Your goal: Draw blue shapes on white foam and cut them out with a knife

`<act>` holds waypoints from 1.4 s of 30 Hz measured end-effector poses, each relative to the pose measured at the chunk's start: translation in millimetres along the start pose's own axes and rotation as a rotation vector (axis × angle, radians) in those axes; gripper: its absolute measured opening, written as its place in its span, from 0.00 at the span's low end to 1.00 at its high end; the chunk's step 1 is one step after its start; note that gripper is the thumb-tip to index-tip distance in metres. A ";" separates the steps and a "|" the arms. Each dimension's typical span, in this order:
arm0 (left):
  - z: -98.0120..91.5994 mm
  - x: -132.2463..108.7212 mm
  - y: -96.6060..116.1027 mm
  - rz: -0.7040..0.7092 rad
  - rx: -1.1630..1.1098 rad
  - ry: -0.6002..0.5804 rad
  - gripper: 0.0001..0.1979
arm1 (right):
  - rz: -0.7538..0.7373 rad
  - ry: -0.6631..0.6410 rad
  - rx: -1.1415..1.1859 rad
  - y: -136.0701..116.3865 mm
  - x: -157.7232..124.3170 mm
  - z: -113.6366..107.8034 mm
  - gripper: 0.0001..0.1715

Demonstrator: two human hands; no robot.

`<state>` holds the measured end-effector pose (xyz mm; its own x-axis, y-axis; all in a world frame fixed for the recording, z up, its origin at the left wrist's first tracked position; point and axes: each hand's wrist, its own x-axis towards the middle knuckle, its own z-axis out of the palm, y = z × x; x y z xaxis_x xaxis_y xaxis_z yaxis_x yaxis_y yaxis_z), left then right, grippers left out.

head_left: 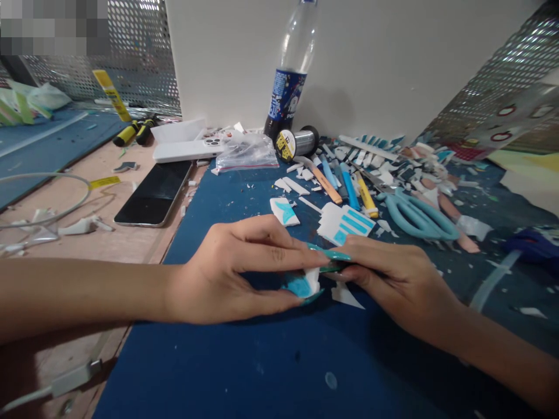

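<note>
My left hand (227,273) comes in from the left, its thumb and fingers closed on a small white and light-blue piece (311,282). My right hand (397,273) meets it from the right, thumb and forefinger pinched together at the piece's upper edge. What the right fingers hold is hidden among the long teal nails. Just under the right fingertips lies a pointed white scrap (347,295). Beyond the hands, on the blue mat (244,366), rest a white piece with blue stripes (347,224) and a smaller white-and-blue piece (283,210).
Blue-handled scissors (419,215) lie at right beside orange, blue and yellow-handled tools (326,183). Scraps are heaped behind them. A bottle (288,87) and a wire spool (301,144) stand at the back. A phone (152,195) and a cable plug (72,378) are at left.
</note>
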<state>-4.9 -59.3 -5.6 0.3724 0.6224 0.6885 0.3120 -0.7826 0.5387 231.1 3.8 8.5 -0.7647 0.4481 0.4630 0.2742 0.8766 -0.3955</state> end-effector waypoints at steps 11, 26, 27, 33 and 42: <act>1.7 0.0 0.1 -0.144 -0.283 0.029 0.29 | 0.034 -0.035 -0.009 5.3 -3.5 -2.4 0.14; 3.3 -1.0 -1.0 -0.173 -0.355 0.048 0.33 | 0.014 -0.047 0.032 8.8 -3.7 -3.8 0.13; 3.3 -1.1 -1.6 -0.160 -0.361 0.047 0.34 | 0.017 -0.042 0.037 7.6 -2.7 -3.2 0.13; 3.3 -1.5 -3.1 -0.112 -0.344 0.029 0.35 | 0.046 -0.039 0.049 -0.5 2.5 -0.6 0.14; 1.2 2.4 -0.5 -0.210 -0.364 -0.026 0.38 | 0.089 -0.036 0.111 -2.1 2.1 4.5 0.18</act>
<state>-3.2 -57.4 -4.8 0.3573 0.7651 0.5356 0.0557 -0.5899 0.8055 226.3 2.2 6.8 -0.7613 0.5146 0.3945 0.2767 0.8081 -0.5201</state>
